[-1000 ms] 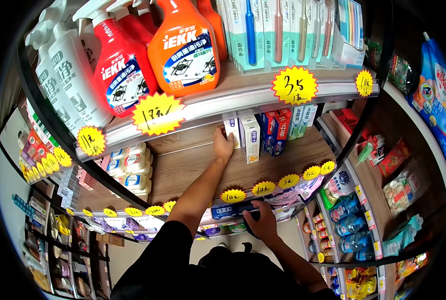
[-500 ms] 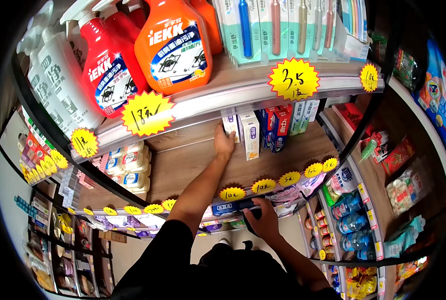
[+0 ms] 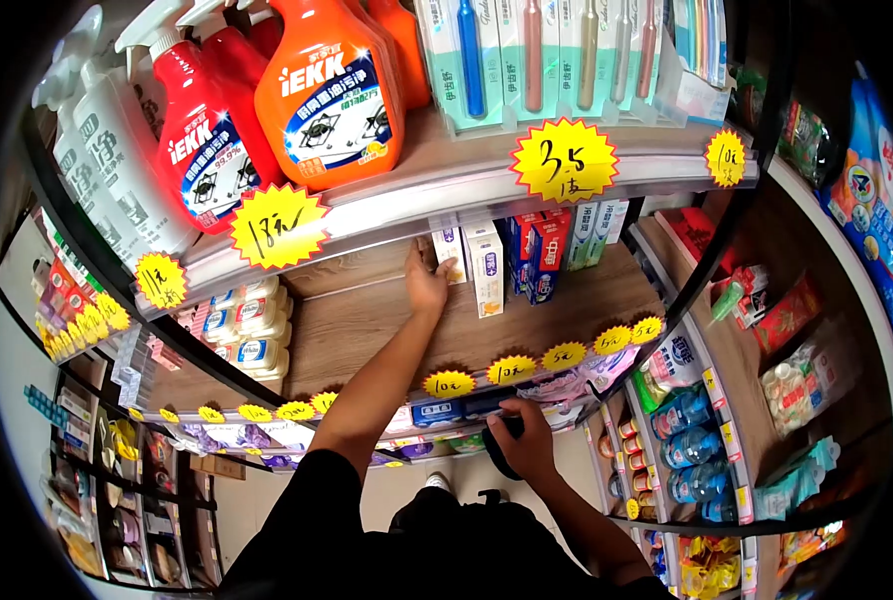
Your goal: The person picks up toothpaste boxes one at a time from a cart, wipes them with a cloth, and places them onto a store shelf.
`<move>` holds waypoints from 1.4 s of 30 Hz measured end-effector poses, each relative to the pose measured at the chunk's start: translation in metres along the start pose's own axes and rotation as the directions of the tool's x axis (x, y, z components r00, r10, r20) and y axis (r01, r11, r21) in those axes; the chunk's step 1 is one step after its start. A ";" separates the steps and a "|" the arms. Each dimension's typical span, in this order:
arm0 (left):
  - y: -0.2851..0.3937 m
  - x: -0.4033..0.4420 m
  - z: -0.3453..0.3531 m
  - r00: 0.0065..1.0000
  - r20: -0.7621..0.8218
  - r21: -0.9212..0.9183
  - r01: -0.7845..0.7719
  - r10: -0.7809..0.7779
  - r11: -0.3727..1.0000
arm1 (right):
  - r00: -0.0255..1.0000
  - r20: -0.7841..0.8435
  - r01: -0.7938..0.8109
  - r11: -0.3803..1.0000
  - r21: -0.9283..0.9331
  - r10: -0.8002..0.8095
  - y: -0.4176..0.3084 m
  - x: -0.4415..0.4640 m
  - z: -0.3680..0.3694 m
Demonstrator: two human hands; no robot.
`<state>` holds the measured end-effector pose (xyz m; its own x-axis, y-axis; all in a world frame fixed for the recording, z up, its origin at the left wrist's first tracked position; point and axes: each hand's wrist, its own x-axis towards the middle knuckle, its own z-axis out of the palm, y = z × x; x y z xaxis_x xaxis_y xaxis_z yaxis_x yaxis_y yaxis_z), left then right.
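On the middle shelf (image 3: 367, 335), my left hand (image 3: 428, 284) reaches in to a white toothpaste box (image 3: 450, 247) standing at the back. Its thumb lies against the box front and its fingers curl at the left side, partly hidden. Just right of it stands another white toothpaste box (image 3: 486, 270) with a purple label, its front nearer the shelf edge. Lower down, in front of the shelves, my right hand (image 3: 529, 437) is closed around a dark, smooth object (image 3: 499, 452), whose kind I cannot make out.
Red and blue toothpaste boxes (image 3: 544, 255) stand further right, white bottles (image 3: 259, 325) at left. Overhead, the upper shelf edge (image 3: 387, 214) carries price tags, an orange spray bottle (image 3: 339, 100) and toothbrush packs (image 3: 527, 65). Blue bottles (image 3: 689, 450) fill a side rack.
The view has shifted slightly, so the shelves sit a little further left. My left hand stays at the white toothpaste box, and my right hand still holds the dark object.
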<state>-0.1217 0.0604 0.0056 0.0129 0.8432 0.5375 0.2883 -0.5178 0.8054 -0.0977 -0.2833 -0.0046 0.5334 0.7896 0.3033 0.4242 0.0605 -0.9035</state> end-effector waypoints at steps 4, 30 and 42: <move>0.029 -0.031 -0.039 0.999 -0.039 0.080 0.011 -0.007 0.997 | 0.998 0.016 -0.065 0.994 0.085 0.064 0.012 0.005 0.002; 0.049 -0.365 -0.543 0.804 -0.001 -0.371 0.551 -0.594 0.747 | 0.236 0.970 -0.571 0.801 0.180 -0.050 -0.130 -0.212 0.257; 0.067 -0.509 -0.801 0.654 -0.178 -0.492 0.588 -0.735 0.642 | -0.134 0.985 -0.610 0.793 0.003 -0.107 -0.261 -0.414 0.395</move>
<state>-0.8759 -0.5192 -0.0141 -0.3744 0.9062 -0.1964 -0.2783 0.0922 0.9561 -0.7184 -0.3849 -0.0139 -0.8376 0.4895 -0.2426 0.0090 -0.4316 -0.9020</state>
